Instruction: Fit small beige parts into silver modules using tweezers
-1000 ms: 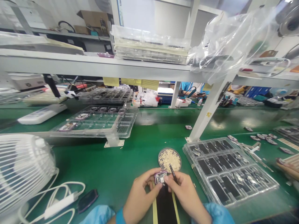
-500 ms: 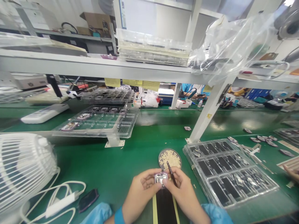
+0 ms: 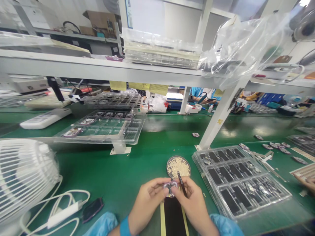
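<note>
Between both hands is a small rounded device casing [image 3: 170, 189] with a purple rim and inner parts showing. My left hand [image 3: 150, 197] pinches its left side, thumb pressed on the face. My right hand [image 3: 189, 197] grips its right side the same way and also keeps dark tweezers [image 3: 181, 184] between its fingers, tips pointing up and away. Just beyond the fingers stands a round dish [image 3: 178, 167] full of small pale pieces. Beneath the hands lies a black strip [image 3: 173, 216] with yellow edges.
At right is a clear tray [image 3: 242, 180] of dark screens and small parts. A white fan [image 3: 27, 177], its cable and a dark purple-edged piece [image 3: 93, 209] are at left. A shelf post [image 3: 219, 118] rises behind the tray. Another person's hand [image 3: 306, 181] shows at the right edge.
The casing has tilted in my fingers, so its bright face now looks darker. Both thumbs press on it, and the tweezers have shifted slightly. The whole view has moved a little.
</note>
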`<state>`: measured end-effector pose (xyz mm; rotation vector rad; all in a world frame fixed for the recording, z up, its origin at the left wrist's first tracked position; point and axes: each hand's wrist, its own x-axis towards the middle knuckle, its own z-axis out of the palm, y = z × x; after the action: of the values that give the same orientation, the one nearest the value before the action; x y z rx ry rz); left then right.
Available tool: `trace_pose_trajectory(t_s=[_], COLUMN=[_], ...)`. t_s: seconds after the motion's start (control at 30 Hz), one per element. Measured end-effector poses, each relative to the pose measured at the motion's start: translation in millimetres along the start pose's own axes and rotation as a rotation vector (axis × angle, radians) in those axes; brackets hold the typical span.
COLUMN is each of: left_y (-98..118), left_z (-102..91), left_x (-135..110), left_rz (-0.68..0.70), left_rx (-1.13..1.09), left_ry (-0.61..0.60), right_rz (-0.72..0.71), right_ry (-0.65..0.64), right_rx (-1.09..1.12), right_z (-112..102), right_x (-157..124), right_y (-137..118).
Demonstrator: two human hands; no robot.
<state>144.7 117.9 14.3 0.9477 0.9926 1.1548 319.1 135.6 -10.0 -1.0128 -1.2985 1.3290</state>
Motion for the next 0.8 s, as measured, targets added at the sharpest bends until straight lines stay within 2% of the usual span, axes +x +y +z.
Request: trace_pose_trajectory(t_s=[0.13, 0.33, 0.5, 0.8], left_y=[-1, -8, -7, -6], left_z=[0.6, 3.1, 5.9, 11.4], left_x=[0, 1, -4, -11], left_rz=[-0.011, 0.063, 0.065, 0.150], left_rx=[-0.028, 0.055, 0.154, 0.347], left_ry=[-0.020, 0.046, -0.048, 0.052], right_rz=[0.014, 0.007, -0.028, -0.061], right_ry=[0.000, -0.122, -0.053, 0.009], right_rx=[0.030, -0.012, -0.085, -0.046], right_z=[3, 5, 4, 14], right_x=[2, 2, -3, -9], right_y=[0, -6, -3, -3])
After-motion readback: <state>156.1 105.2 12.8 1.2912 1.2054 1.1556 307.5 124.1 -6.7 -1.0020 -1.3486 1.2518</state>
